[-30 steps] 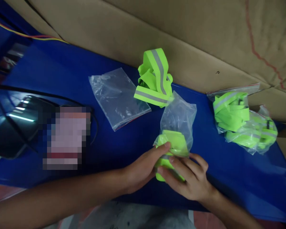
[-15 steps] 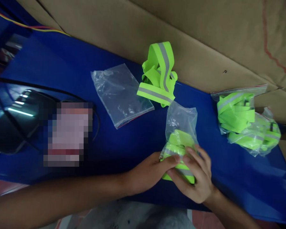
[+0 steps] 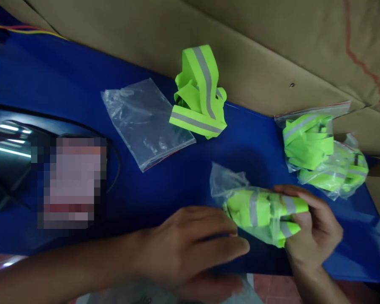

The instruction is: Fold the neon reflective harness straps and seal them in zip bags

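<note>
A bundle of neon-yellow reflective straps with grey stripes sits partly inside a clear plastic bag. My right hand is closed around the bundle's right end, where strap loops stick out of the bag. The bag's other end points left and away from me. Beside the bundle's near left side is my left hand, its fingers loosely stretched and apart, holding nothing; its lower fingers are blurred by motion. Behind, a loose pile of the same reflective strap leans near the cardboard.
An empty clear zip bag lies left of the loose strap. Two filled bags rest at the right. A pixelated item, a dark shiny device and a black cable are on the blue table. Cardboard borders the back.
My left hand has come off the bundle. My right hand has turned the bagged bundle sideways and shifted it right. The camera view has moved slightly.
</note>
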`<state>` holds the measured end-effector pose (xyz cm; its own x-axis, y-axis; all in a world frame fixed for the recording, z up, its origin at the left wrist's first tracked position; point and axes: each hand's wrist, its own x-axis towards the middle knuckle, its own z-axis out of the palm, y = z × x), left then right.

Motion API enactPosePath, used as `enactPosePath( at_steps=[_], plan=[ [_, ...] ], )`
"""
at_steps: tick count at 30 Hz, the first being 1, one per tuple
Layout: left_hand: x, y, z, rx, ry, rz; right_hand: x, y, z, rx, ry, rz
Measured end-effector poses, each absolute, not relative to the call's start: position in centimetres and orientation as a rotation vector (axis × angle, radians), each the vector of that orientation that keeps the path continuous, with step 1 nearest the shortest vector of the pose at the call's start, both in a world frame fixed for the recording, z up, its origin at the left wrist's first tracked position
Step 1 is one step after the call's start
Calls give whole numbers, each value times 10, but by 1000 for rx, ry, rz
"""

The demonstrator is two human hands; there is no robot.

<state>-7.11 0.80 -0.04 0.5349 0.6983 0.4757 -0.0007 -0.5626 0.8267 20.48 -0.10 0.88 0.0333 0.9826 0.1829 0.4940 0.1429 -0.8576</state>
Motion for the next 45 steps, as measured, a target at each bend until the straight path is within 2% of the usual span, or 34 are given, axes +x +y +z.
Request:
enactPosePath(
  at_steps=[2,4,7,9,15,19,22,25,31,45],
  plan=[
    [-73,11,-1,2221,692,1247,193,1,9,-1489,-1486,923],
    [-72,14,0,2210,844,1089,179,1,10,-1478,-1495,1115],
    [-68,18,5,1800,913,546,165,-1,9,-1433,-1590,1241],
    [-67,19,10,1442,882,313,163,-3,10,-1443,-1583,1287],
    [-66,23,23,626,667,234,182,2,24,-1320,-1588,1628],
    [-61,18,14,376,448,142,186,10,30,-1275,-1584,1869],
    [-58,13,0,362,411,57,184,17,26,-1347,-1615,1857],
    [-56,12,-9,450,436,24,183,20,21,-1485,-1599,1706],
    [-52,13,-12,448,481,187,187,22,18,-1530,-1731,1406],
    [-49,11,-2,672,644,299,182,20,25,-1219,-1978,1361]
  ],
)
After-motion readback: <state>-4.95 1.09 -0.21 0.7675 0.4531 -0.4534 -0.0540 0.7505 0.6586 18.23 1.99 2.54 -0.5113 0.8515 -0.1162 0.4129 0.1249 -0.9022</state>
